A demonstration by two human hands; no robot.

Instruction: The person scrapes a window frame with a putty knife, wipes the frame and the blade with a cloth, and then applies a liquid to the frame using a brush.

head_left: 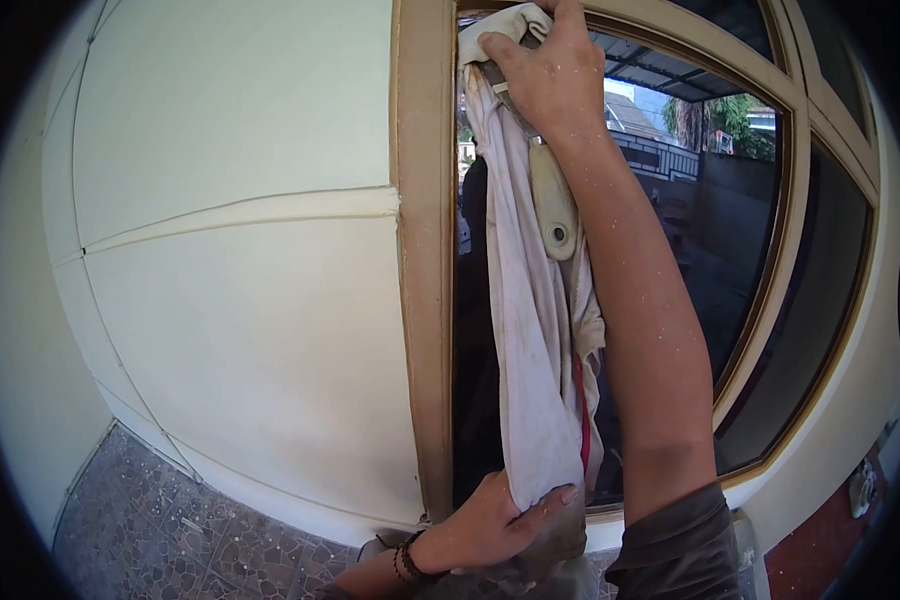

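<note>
At 12 o'clock, close to the inner edge of the window frame: right hand, thumb toward 10 o'clock, fingers closed on the folded top of a long white cloth. Some fingertips cut off by the upper edge of the view.

At 6 o'clock: left hand, dark bracelet at the wrist, thumb and fingers closed on the lower end of the same cloth.

Cloth: hangs in lengthwise folds between both hands, in front of the window glass. Long axis: nearly 12 to 6 o'clock, upper end leaning slightly toward 11. Red strip: runs along the lower folds, on the 3 o'clock side.

Governing relation: hand tool at 6 o'clock from the right fingers, pale handle lying over the cloth, long axis nearly parallel to the folds, holed tip pointing between 5 and 6 o'clock. Right hand nearer, with forearm just beside the handle at 3 o'clock; left hand well apart, below. Upper end of the tool: hidden at the right hand; cannot tell whether gripped together with the cloth.

At 9 o'clock: pale wall. At 7 o'clock: patterned floor.
</note>
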